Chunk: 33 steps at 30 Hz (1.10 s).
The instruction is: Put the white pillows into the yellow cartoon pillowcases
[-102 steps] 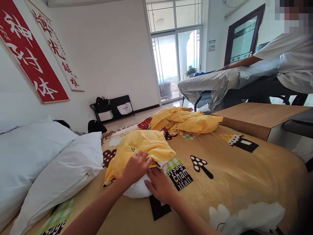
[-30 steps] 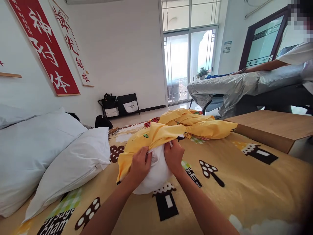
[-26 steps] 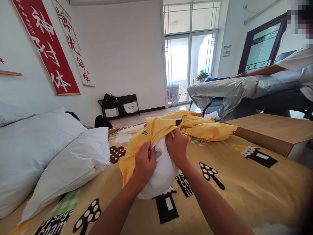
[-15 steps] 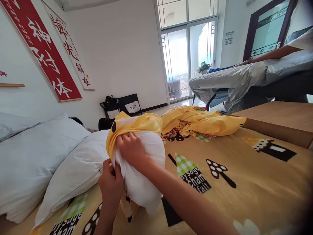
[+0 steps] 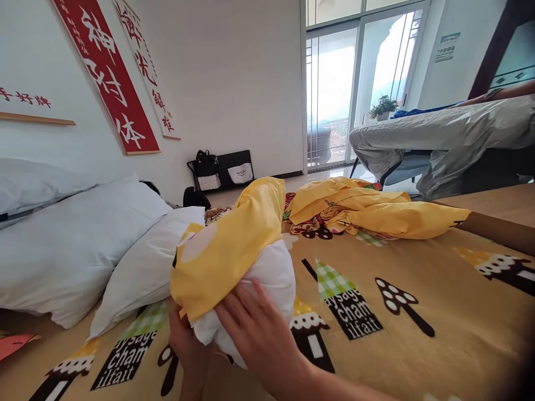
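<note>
A white pillow [image 5: 276, 267] stands bunched up on the bed, partly covered by a yellow pillowcase [image 5: 234, 245]. My left hand [image 5: 184, 337] grips the lower left edge of the pillowcase; some of its fingers are hidden beneath the cloth. My right hand [image 5: 259, 328] lies with straight fingers against the pillow's near side, its fingertips at the pillowcase's edge. Behind the pillow, more crumpled yellow fabric [image 5: 376, 214] is spread on the patterned bed sheet [image 5: 418, 278].
Several white pillows [image 5: 83, 239] lie to the left. Bags [image 5: 207, 167] stand by the far wall. At the right is a table under a plastic cover [image 5: 438, 128], with another person's arm [image 5: 510, 92] resting on it. A wooden board [image 5: 497, 195] borders the sheet at the right.
The pillowcase has come down over more of the pillow's front. My right hand has gone from a closed grip at the cloth's edge to straight fingers on the pillow. The view has turned left.
</note>
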Motion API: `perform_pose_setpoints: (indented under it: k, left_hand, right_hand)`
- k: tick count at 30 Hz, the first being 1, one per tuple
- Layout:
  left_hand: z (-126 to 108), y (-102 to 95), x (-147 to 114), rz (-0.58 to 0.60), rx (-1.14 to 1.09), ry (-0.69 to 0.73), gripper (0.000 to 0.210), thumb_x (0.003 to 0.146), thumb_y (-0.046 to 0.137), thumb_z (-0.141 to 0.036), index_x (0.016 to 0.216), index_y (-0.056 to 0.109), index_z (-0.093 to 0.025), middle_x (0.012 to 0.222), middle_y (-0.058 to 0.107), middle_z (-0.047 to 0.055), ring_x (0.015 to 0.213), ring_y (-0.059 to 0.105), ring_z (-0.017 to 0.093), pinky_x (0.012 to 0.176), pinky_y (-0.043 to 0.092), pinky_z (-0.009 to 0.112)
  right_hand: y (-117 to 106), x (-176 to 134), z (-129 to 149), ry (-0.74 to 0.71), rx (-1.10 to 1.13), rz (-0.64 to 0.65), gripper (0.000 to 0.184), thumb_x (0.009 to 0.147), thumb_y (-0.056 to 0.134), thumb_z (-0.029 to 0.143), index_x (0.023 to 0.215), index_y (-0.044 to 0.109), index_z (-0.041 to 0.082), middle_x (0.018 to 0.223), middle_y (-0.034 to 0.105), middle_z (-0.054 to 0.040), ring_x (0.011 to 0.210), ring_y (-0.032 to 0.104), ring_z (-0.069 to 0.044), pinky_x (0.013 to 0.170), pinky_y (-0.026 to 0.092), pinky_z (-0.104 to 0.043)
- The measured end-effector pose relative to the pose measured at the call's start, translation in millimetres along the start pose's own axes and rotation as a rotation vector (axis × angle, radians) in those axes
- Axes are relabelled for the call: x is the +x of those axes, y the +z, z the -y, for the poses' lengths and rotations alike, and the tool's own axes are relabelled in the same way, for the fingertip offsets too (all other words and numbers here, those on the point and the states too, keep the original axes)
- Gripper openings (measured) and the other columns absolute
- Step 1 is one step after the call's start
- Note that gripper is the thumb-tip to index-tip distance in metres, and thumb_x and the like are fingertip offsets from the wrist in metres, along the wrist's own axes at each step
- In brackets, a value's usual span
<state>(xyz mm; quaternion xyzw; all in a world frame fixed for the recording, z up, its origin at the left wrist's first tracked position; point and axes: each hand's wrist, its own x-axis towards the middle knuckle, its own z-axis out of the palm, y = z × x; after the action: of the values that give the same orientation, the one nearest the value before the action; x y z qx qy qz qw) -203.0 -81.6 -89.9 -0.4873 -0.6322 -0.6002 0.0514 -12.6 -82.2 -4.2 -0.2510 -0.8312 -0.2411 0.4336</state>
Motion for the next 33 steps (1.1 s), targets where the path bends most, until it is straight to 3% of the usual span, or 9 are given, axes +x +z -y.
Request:
perform_pose_setpoints:
  k: [4, 7, 11, 14, 20, 25, 28, 31, 33]
  left_hand:
    - [-6.0, 10.5, -15.7, -0.193, -0.117, -0.048, 0.04, 0.076, 0.063, -0.036, 0.11, 0.051, -0.018, 0.076, 0.068, 0.002, 0.06, 0.064, 0.018, 0.052, 0.051, 0.026]
    - [-12.4, 15.2, -25.5, -0.242, -0.024, 0.137, 0.026, 0.078, 0.062, -0.033, 0.098, 0.056, -0.018, 0.07, 0.068, 0.003, 0.052, 0.058, 0.015, 0.049, 0.047, 0.024]
    - [-18.3, 20.5, -36.8, -0.28, 0.059, 0.431, 0.012, 0.082, 0.06, -0.025, 0.093, 0.058, -0.02, 0.068, 0.066, 0.004, 0.054, 0.059, 0.015, 0.053, 0.048, 0.027]
    - [-20.8, 24.7, -43.7, -0.254, 0.079, 0.513, 0.011, 0.084, 0.059, -0.02, 0.095, 0.058, -0.021, 0.076, 0.069, 0.007, 0.068, 0.065, 0.019, 0.063, 0.051, 0.03]
    - [-28.1, 22.8, -27.8, -0.234, -0.048, 0.147, 0.01, 0.086, 0.053, -0.026, 0.088, 0.059, -0.019, 0.063, 0.063, 0.001, 0.053, 0.056, 0.015, 0.051, 0.044, 0.025]
    - [-27.6, 14.8, -9.3, -0.324, -0.301, 0.018, 0.012, 0.073, 0.059, -0.029, 0.075, 0.061, -0.017, 0.069, 0.066, 0.0, 0.061, 0.061, 0.015, 0.054, 0.047, 0.022]
    - [-25.4, 15.2, -13.1, -0.263, -0.292, -0.004, 0.013, 0.072, 0.059, -0.028, 0.078, 0.063, -0.017, 0.069, 0.069, 0.0, 0.059, 0.061, 0.014, 0.053, 0.047, 0.021]
    - [-29.7, 22.1, -22.3, -0.22, -0.274, -0.019, 0.011, 0.074, 0.059, -0.028, 0.078, 0.061, -0.018, 0.062, 0.066, -0.002, 0.052, 0.059, 0.013, 0.05, 0.045, 0.02]
    - [-33.9, 28.2, -29.4, -0.187, -0.264, -0.042, 0.012, 0.077, 0.057, -0.03, 0.082, 0.06, -0.018, 0.063, 0.067, -0.002, 0.053, 0.06, 0.013, 0.052, 0.046, 0.021]
  right_hand:
    - [-0.2, -48.9, -0.5, 0.092, -0.076, -0.121, 0.035, 0.092, 0.05, 0.029, 0.124, 0.06, 0.021, 0.129, 0.062, -0.0068, 0.132, 0.042, -0.028, 0.114, 0.016, -0.047]
    - [8.2, -63.4, -9.3, 0.161, -0.016, -0.084, 0.037, 0.089, 0.055, 0.036, 0.122, 0.061, 0.02, 0.122, 0.066, -0.0084, 0.124, 0.05, -0.028, 0.113, 0.016, -0.047]
    - [34.0, -45.7, -22.1, 0.169, 0.093, -0.02, 0.022, 0.088, 0.049, 0.027, 0.1, 0.067, 0.022, 0.097, 0.073, -0.0064, 0.1, 0.062, -0.023, 0.107, 0.028, -0.043]
    - [55.7, -14.7, -29.9, 0.08, 0.158, -0.023, 0.024, 0.088, 0.046, 0.023, 0.098, 0.067, 0.022, 0.1, 0.072, -0.0077, 0.103, 0.061, -0.022, 0.102, 0.039, -0.038]
    - [72.9, 6.1, -32.2, -0.195, 0.184, -0.05, 0.021, 0.087, 0.046, 0.02, 0.086, 0.067, 0.021, 0.084, 0.072, -0.0034, 0.093, 0.064, -0.017, 0.093, 0.048, -0.031]
    - [32.0, -41.1, -43.4, -0.397, 0.186, -0.09, 0.036, 0.085, 0.047, 0.016, 0.117, 0.061, 0.009, 0.122, 0.065, -0.0111, 0.123, 0.053, -0.018, 0.105, 0.043, -0.032]
    - [10.4, -74.0, -68.5, -0.198, 0.196, -0.246, 0.032, 0.079, 0.048, 0.009, 0.109, 0.06, 0.014, 0.109, 0.067, -0.0111, 0.117, 0.055, -0.02, 0.097, 0.048, -0.034]
    - [15.0, -96.1, -101.2, 0.382, 0.182, -0.422, 0.035, 0.077, 0.058, 0.016, 0.112, 0.054, 0.019, 0.105, 0.061, -0.0107, 0.107, 0.056, -0.025, 0.088, 0.05, -0.042]
    - [30.7, -101.9, -121.1, 0.735, 0.272, -0.338, 0.049, 0.078, 0.06, 0.028, 0.124, 0.048, 0.019, 0.117, 0.056, -0.0149, 0.108, 0.054, -0.028, 0.087, 0.05, -0.047]
